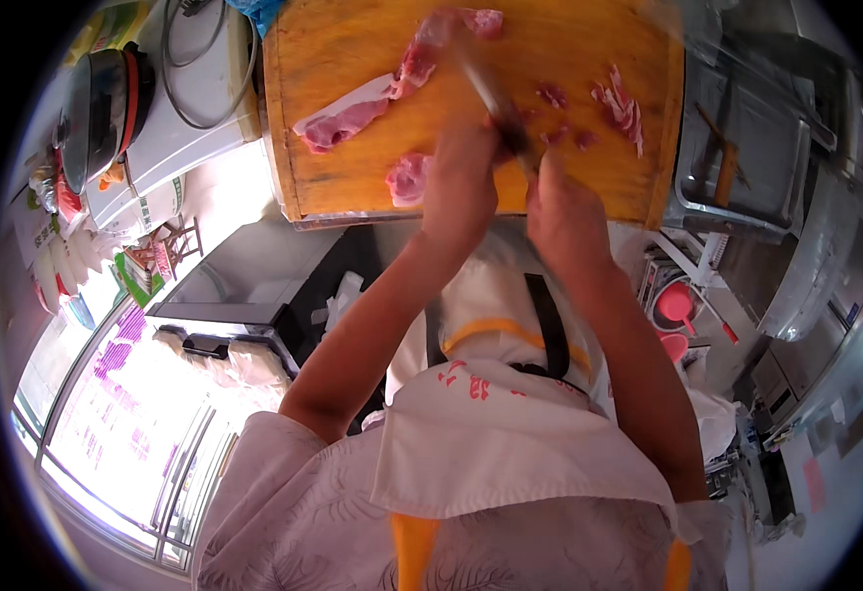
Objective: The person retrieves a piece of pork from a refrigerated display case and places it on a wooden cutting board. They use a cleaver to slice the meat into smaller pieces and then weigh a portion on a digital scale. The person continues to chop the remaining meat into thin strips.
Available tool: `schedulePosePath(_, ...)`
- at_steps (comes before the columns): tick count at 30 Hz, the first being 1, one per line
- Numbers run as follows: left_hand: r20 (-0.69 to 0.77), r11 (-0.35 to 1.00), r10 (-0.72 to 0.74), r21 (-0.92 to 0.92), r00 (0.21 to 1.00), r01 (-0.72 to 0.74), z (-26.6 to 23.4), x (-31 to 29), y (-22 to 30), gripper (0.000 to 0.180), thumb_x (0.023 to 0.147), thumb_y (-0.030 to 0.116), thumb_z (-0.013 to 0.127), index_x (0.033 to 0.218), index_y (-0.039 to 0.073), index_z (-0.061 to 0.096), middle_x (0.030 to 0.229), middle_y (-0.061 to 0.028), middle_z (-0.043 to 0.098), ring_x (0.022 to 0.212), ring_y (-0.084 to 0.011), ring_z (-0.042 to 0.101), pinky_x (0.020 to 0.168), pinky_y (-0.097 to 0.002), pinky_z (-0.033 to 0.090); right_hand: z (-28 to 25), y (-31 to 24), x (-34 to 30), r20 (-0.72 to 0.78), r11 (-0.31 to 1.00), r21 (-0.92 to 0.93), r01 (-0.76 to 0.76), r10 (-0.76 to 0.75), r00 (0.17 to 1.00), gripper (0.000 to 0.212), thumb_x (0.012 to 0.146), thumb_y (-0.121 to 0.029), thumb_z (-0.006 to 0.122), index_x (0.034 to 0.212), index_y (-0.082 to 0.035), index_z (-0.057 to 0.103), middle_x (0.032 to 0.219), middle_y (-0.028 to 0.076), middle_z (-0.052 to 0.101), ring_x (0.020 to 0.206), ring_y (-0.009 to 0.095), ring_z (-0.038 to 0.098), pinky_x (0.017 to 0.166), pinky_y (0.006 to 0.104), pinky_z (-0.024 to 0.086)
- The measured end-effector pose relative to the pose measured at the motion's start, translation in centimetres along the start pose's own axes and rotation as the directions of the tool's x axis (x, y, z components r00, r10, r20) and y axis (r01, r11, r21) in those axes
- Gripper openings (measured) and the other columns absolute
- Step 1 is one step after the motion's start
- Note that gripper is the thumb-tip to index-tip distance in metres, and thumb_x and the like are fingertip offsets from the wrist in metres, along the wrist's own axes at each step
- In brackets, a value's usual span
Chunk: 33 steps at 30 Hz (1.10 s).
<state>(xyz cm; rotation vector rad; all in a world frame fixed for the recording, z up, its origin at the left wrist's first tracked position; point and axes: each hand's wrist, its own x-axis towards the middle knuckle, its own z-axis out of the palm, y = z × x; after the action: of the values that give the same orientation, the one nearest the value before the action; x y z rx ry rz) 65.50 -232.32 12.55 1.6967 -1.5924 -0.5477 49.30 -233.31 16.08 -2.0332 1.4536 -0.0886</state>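
Observation:
My right hand (567, 217) is wrapped round the handle of a knife (492, 96). The blade, smeared by motion, points away and to the left over the wooden cutting board (353, 30). Close beside the blade is my left hand (459, 182), its fingers curled in; whatever they grip is hidden. A long strip of raw meat with a pale fatty edge (348, 116) lies across the far left of the board. Another chunk of raw meat (409, 180) sits against the left hand. Right of the knife are small meat scraps (552, 96) and a heap of thin meat slices (621, 110).
A metal tray (747, 163) with an orange-handled tool stands right of the board. Left are a white surface with a looped grey cable (195, 126) and a dark rounded appliance (97, 113). Pink ladles (676, 303) sit below on the right. A dark cabinet (244, 271) stands lower left.

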Motion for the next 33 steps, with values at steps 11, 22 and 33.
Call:
schedulePosePath(11,-0.062,0.999,-0.015,0.033,0.998,0.017,0.4,-0.7,-0.1,0.028,0.078,-0.016,0.065,0.1,0.001,0.071,0.101,-0.0133,0.07,0.095,-0.0376,0.064,0.083,-0.0445,0.053,-4.2,-1.1,-5.5,0.151,0.997,-0.068,-0.039,0.049,0.987,0.031,0.098,-0.009,0.061,0.125,0.003,0.049,0.082,0.021,0.07,0.075,0.044,0.071,0.065,0.0535,0.057)
schedulePosePath(22,-0.024,1.0,0.0,-0.002,1.0,0.0,-0.2,-1.0,-0.2,0.024,0.078,-0.015,0.066,0.096,0.0,0.071,0.101,-0.0146,0.071,0.094,-0.0377,0.065,0.082,-0.0442,0.054,0.8,-0.2,-1.6,-0.099,0.997,0.073,0.032,-0.025,0.995,0.016,0.103,-0.011,0.061,0.109,-0.001,0.05,0.078,0.025,0.067,0.072,0.05,0.067,0.063,0.058,0.052)
schedulePosePath(33,0.03,0.996,0.01,0.085,1.0,-0.012,-0.2,-1.8,-0.8,0.027,0.078,-0.015,0.063,0.098,0.002,0.071,0.1,-0.0122,0.07,0.095,-0.0366,0.064,0.083,-0.0446,0.053,-3.6,-1.7,-6.0,0.141,0.999,0.013,-0.048,0.046,0.989,0.017,0.103,-0.011,0.061,0.109,-0.001,0.048,0.077,0.024,0.067,0.072,0.048,0.067,0.062,0.0572,0.052)
